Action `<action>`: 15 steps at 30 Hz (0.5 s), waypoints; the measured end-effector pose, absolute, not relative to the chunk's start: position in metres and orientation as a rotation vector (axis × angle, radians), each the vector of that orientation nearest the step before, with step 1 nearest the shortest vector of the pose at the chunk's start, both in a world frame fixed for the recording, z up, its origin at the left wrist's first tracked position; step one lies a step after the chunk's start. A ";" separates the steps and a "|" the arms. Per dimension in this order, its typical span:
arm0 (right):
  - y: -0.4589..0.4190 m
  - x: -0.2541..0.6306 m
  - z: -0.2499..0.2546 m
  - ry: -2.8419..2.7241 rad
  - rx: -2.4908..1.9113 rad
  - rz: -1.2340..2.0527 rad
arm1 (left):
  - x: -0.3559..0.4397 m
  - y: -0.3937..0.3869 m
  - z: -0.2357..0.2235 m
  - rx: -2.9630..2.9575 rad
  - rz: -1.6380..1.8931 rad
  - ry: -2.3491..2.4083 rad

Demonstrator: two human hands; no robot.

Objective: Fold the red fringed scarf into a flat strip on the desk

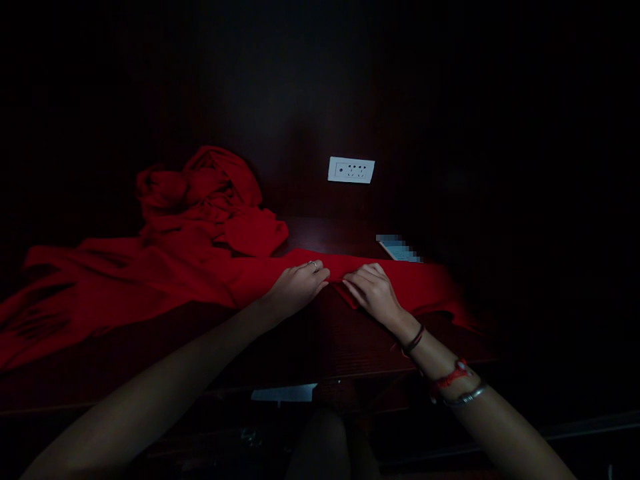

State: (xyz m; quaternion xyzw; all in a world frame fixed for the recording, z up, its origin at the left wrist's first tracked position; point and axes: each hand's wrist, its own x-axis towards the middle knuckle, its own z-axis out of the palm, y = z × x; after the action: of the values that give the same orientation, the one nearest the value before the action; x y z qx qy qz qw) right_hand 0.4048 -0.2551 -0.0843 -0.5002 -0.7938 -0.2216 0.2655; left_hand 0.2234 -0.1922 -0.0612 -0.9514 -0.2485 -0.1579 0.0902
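Desk (320,340) before me bears a red cloth (200,267), long axis left to right, its fringed-looking end pointing left. My left hand (299,287) and right hand (373,290), near each other, both pinch it. Beyond sits a white socket plate (351,170).

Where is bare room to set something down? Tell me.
Bare tabletop shows in front of the red fabric, between the forearms. A smaller patch lies behind, below the wall socket, between heaped fabric and a pale flat item. Fabric crowds the left and middle, where the left hand and right hand are. The far right is too dark to tell.
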 end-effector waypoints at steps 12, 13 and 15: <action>-0.255 0.399 -0.083 -2.211 -1.308 -0.593 | 0.226 -0.196 -0.062 -2.844 -0.511 -0.740; -0.255 0.400 -0.083 -2.207 -1.311 -0.604 | 0.226 -0.195 -0.062 -2.846 -0.491 -0.754; -0.255 0.402 -0.084 -2.184 -1.325 -0.612 | 0.224 -0.192 -0.061 -2.843 -0.455 -0.793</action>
State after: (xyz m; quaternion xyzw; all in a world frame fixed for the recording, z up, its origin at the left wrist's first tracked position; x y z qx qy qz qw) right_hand 0.4022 -0.2547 -0.0838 -0.4880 -0.8039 -0.2252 0.2547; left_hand 0.2240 -0.1920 -0.0613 -0.9491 -0.2646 -0.1519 0.0778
